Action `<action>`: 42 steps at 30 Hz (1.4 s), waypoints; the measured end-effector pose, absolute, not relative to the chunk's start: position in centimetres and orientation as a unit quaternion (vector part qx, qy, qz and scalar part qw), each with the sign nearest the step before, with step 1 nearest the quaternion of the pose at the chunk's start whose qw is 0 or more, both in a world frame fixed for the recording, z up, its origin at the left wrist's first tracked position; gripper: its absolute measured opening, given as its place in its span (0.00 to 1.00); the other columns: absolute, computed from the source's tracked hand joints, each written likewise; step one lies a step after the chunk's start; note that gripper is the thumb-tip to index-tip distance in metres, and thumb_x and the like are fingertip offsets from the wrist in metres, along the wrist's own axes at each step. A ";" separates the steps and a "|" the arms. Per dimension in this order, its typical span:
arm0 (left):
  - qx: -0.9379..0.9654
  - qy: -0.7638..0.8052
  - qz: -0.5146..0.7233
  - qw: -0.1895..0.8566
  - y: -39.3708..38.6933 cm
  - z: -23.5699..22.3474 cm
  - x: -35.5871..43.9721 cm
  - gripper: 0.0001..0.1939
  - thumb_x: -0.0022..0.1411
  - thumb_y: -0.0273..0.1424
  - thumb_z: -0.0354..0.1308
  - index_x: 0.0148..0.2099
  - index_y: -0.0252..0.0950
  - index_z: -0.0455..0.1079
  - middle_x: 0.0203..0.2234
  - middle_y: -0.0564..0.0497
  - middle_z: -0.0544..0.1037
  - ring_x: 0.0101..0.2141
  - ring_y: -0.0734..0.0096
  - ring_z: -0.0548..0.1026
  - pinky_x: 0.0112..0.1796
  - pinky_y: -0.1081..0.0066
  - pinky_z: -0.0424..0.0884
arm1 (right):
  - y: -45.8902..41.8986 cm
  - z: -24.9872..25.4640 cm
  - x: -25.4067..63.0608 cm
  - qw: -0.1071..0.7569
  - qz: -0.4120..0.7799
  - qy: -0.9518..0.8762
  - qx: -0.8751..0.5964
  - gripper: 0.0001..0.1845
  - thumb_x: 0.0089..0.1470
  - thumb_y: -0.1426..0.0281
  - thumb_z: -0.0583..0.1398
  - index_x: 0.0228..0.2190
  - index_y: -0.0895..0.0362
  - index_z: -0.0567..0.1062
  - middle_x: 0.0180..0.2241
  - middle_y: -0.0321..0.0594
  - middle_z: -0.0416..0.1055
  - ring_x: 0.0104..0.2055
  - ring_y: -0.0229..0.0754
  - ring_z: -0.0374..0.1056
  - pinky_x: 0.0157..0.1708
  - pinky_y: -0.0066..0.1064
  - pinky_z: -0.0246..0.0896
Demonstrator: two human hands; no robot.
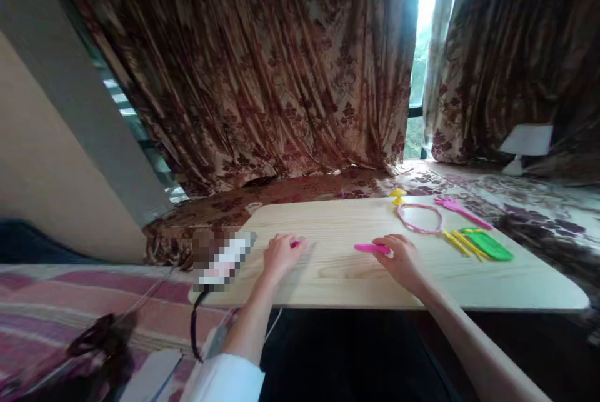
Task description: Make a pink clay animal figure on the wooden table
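My left hand (pixel 280 256) is closed, low over the left-middle part of a pale wooden table (pixel 328 221). A small magenta piece (pixel 294 244) shows at its fingertips; most of it is hidden, so its kind is unclear. To the right, my right hand (pixel 402 259) pinches a pink knife-shaped tool (pixel 368 248), whose flat blade-like end points left toward my other hand. The two hands are apart, with bare wood between them.
At the table's right lie a pink ring (pixel 400 219), a yellow mushroom-shaped piece (pixel 398 194), a pink hand-shaped stick (pixel 464 211), several yellow sticks (pixel 457 244) and a green tray (pixel 492 246). A blurred-out device (pixel 227 262) with a black cable lies at the left edge. Behind stands a white lamp (pixel 527 141).
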State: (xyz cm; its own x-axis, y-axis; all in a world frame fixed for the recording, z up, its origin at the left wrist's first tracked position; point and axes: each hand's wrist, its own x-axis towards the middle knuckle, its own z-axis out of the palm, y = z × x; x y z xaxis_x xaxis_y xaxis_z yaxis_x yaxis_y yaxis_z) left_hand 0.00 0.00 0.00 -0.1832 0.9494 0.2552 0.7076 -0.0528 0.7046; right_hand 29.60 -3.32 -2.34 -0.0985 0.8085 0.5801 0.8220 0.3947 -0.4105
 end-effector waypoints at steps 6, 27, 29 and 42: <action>0.596 0.630 0.447 0.221 -2.7 -0.3 2.4 0.17 0.57 0.33 0.60 0.49 0.36 0.69 0.47 0.45 0.73 0.48 0.59 0.70 0.49 0.57 0.65 | -4.9 -2.2 30.5 0.385 -0.005 -0.744 -0.546 0.17 0.50 0.70 0.60 0.44 0.58 0.76 0.44 0.50 0.73 0.53 0.59 0.61 0.51 0.52 0.54; 0.461 0.364 0.517 0.622 -14.5 2.6 9.2 0.15 0.55 0.30 0.62 0.46 0.32 0.74 0.38 0.43 0.79 0.41 0.61 0.75 0.46 0.60 0.69 | -14.2 2.1 25.5 0.476 0.242 -0.764 -0.362 0.17 0.52 0.79 0.59 0.43 0.53 0.74 0.40 0.38 0.70 0.41 0.39 0.67 0.43 0.30 0.63; 0.462 0.373 0.520 0.613 -14.7 2.8 9.5 0.14 0.54 0.30 0.63 0.44 0.31 0.74 0.36 0.43 0.80 0.39 0.62 0.75 0.44 0.62 0.70 | -14.3 2.1 25.4 0.474 0.242 -0.765 -0.363 0.15 0.52 0.79 0.59 0.42 0.54 0.74 0.39 0.38 0.70 0.40 0.39 0.67 0.41 0.29 0.63; 0.461 0.405 0.537 0.579 -13.9 1.5 9.9 0.09 0.53 0.30 0.64 0.36 0.32 0.73 0.28 0.50 0.77 0.32 0.72 0.74 0.38 0.73 0.69 | -14.0 1.5 25.2 0.447 0.240 -0.741 -0.439 0.06 0.52 0.76 0.58 0.28 0.56 0.75 0.26 0.34 0.69 0.30 0.37 0.66 0.32 0.28 0.62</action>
State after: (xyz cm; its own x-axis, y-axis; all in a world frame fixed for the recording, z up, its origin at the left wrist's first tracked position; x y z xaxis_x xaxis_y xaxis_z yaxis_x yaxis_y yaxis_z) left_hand 9.93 -13.90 1.48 0.0957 0.9950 0.0268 -0.2476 -0.0023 0.9689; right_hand 25.22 -14.00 1.53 -0.2143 0.8662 0.4515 0.4364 0.4984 -0.7491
